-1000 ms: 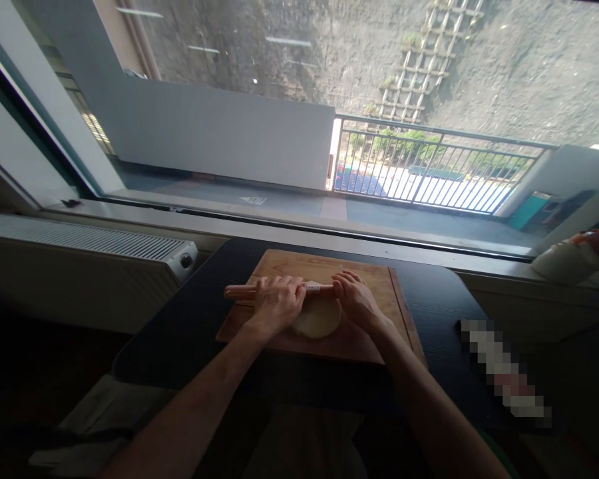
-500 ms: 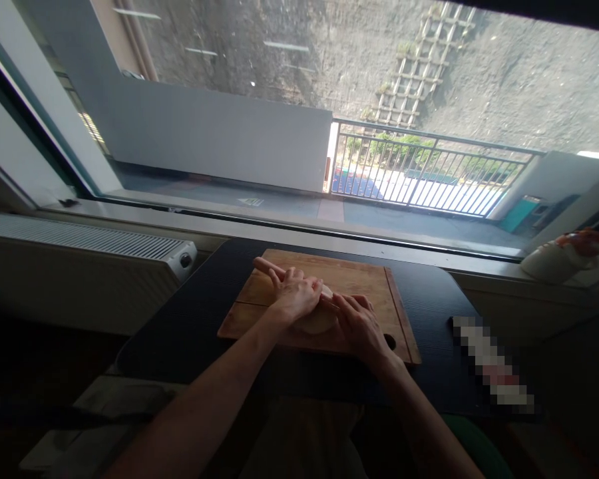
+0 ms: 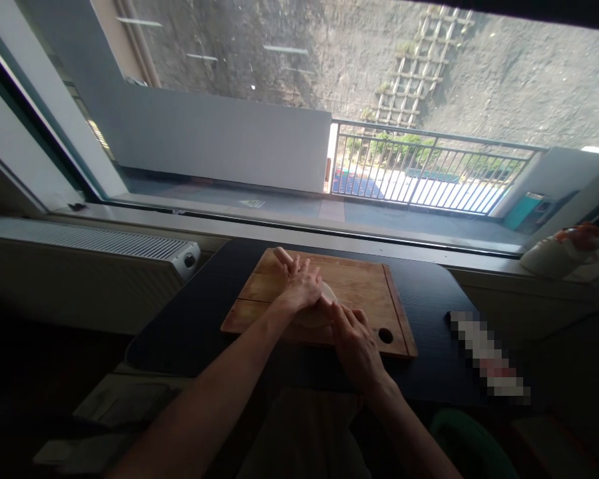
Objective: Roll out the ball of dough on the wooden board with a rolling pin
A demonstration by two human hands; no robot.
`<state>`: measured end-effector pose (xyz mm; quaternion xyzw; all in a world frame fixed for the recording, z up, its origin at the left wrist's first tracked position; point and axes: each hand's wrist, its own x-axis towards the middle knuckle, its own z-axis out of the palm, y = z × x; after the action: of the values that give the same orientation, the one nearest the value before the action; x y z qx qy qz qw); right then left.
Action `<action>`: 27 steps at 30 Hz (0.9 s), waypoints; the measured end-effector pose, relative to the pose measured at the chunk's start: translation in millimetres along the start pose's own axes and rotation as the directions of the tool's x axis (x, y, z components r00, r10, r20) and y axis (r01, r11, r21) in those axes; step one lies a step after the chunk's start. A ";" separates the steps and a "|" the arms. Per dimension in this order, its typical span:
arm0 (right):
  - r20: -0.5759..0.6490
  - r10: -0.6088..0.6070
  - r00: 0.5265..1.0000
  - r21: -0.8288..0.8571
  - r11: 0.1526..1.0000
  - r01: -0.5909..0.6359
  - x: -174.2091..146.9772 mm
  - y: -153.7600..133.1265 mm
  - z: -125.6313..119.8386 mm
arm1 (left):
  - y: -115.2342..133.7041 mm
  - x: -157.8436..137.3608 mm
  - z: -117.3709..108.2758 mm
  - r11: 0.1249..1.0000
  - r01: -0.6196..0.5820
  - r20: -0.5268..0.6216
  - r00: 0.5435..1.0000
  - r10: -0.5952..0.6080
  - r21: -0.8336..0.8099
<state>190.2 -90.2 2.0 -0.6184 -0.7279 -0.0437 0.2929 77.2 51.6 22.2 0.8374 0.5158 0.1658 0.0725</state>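
Rolling pin (image 3: 282, 255) aslant, far end leftward

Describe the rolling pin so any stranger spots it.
On the dark table lies a wooden cutting board. Slanting across it, under the left hand and right hand, is the rolling pin: long and narrow, unlike the flat, pale dough beneath it.

Passage available over far-right area of brown rectangular wooden board (image 3: 364, 285); middle obstructed by bare left hand (image 3: 302, 286), right hand (image 3: 353, 329), pale cylindrical rolling pin (image 3: 281, 255)
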 end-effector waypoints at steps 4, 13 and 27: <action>-0.063 0.021 0.998 0.001 1.000 -0.021 -8.6 -6.3 6.2 | -6.4 -11.8 -0.2 0.999 0.015 -0.009 1.000 -0.015 -0.034; -0.080 -0.043 0.996 0.073 0.996 0.049 18.3 3.0 -38.8 | -3.5 -14.3 -6.4 0.996 -0.038 0.089 0.995 0.045 -0.084; 0.078 -0.044 0.996 -0.094 0.994 0.051 55.4 28.5 6.9 | -60.8 -78.0 -46.1 0.953 -0.265 0.137 0.960 0.246 0.147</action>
<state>210.5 -32.2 14.4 -0.6155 -0.7500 -0.0621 0.2340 -22.3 7.9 31.7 0.9085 0.4098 0.0812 0.0116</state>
